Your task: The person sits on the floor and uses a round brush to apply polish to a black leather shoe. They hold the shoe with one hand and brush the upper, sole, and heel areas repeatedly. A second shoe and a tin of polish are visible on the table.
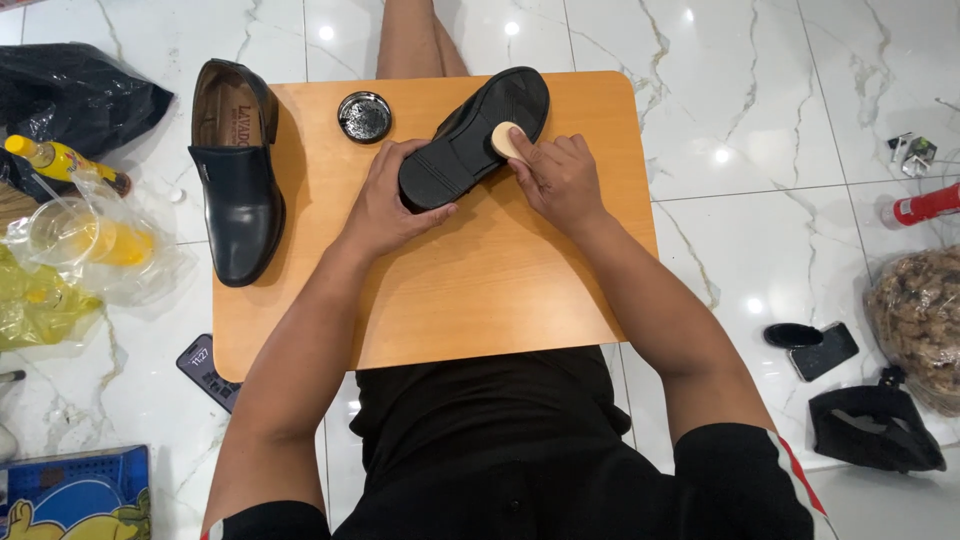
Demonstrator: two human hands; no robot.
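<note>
A black leather shoe lies tilted on its side on a small wooden table, its sole facing me. My left hand grips its heel end. My right hand holds a small beige sponge pressed against the side of the shoe. A second black shoe stands upright at the table's left edge. An open round tin of black polish sits on the table just behind my left hand.
On the marble floor at left are a black bag, a yellow bottle and clear plastic bags. A phone lies under the table's left corner. Right: another phone, a red can, a black pouch.
</note>
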